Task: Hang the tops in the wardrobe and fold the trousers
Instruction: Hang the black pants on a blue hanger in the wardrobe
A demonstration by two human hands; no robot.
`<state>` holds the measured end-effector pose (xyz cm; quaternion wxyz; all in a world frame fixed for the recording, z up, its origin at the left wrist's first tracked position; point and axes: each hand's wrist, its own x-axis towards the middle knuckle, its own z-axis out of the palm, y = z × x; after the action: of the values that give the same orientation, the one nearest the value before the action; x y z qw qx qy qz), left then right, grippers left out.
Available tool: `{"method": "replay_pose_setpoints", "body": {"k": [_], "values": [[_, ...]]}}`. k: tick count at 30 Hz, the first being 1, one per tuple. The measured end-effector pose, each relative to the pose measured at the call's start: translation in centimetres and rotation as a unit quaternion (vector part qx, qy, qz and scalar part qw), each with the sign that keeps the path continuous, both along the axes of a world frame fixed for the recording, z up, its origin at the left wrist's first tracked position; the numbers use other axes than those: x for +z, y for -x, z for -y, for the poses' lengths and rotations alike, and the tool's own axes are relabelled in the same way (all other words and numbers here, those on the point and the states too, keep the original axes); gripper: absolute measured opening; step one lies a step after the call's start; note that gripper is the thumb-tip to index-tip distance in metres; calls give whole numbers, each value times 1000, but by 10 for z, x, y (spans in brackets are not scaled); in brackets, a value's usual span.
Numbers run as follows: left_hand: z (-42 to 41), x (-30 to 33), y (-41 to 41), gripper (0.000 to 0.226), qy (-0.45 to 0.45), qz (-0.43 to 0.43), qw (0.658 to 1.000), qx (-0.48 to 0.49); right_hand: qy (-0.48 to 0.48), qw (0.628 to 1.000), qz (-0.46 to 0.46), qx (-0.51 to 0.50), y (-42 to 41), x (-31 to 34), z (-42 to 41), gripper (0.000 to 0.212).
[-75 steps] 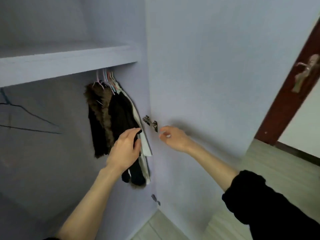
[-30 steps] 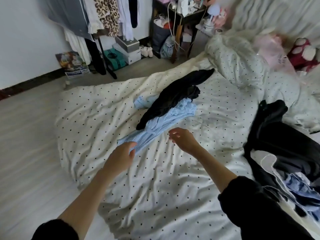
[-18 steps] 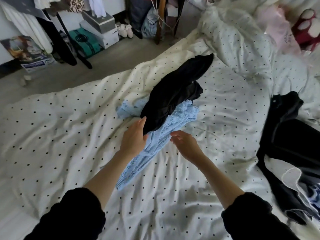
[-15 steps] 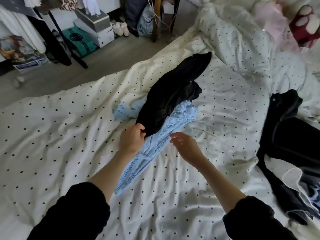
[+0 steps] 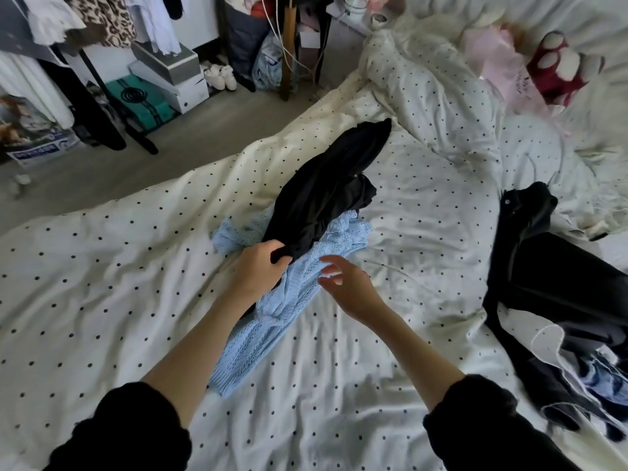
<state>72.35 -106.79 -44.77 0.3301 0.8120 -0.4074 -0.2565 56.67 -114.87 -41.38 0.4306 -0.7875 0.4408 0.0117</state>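
We read no writing clearly; the print on a box (image 5: 40,149) by the floor is blurred. Mid-bed, our left hand (image 5: 258,266) pinches the end of a smooth black garment (image 5: 326,195) draped over a pale blue openwork knit (image 5: 272,321). Our right hand (image 5: 350,287) hovers just beside, fingers spread, holding nothing. Dark clothes (image 5: 557,287) crowd the polka-dot duvet's (image 5: 102,283) right edge.

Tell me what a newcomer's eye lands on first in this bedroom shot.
First, the black garment lying across a light blue knit top mid-bed on the polka-dot duvet, its near end gripped by the left hand. The right hand hovers open beside it. A dark clothes heap sprawls at the right edge.
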Motion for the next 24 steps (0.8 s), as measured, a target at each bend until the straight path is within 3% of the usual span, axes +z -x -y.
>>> {"method": "replay_pose_setpoints", "body": {"k": [3,5,7,11,16,24], "values": [[-6,52,4,15,52,16,997,-48,29,999,39,12,-4,18,-5,65],[-10,91,8,8,77,38,994,-68,70,995,72,23,-8,36,-9,69],[-14,131,14,13,96,56,991,-69,115,987,107,18,-12,61,-14,61],[-29,203,33,14,125,87,985,-80,209,960,182,-27,-2,119,-24,23],[-68,279,72,15,133,146,978,-71,275,935,221,-22,37,191,-38,19],[-188,377,167,19,169,295,940,17,253,906,324,100,102,301,-115,14]]}}
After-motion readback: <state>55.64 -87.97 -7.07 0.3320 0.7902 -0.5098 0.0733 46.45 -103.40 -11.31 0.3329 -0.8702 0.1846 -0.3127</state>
